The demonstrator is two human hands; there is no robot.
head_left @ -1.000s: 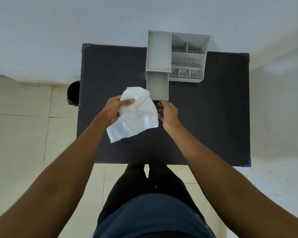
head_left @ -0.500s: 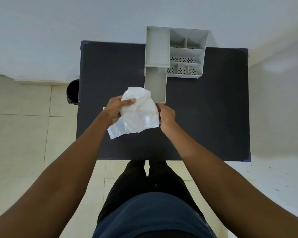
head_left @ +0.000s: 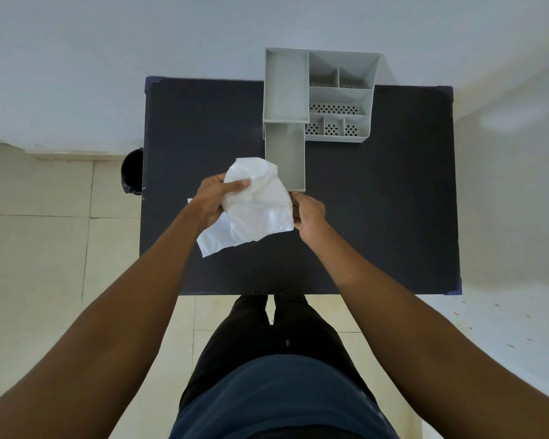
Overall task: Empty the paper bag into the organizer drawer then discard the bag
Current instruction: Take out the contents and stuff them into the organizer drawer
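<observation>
Drawer [head_left: 285, 160] now sits pulled out; left hand [head_left: 214, 198] grips the bag [head_left: 255, 204], right hand [head_left: 308, 213] pinches its edge; tip its mouth squarely over the drawer.

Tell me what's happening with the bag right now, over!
Left hand gripping white bag; right hand at its right edge. Drawer pulled out, looks empty. Black bin beside table. Nothing blocking.
</observation>
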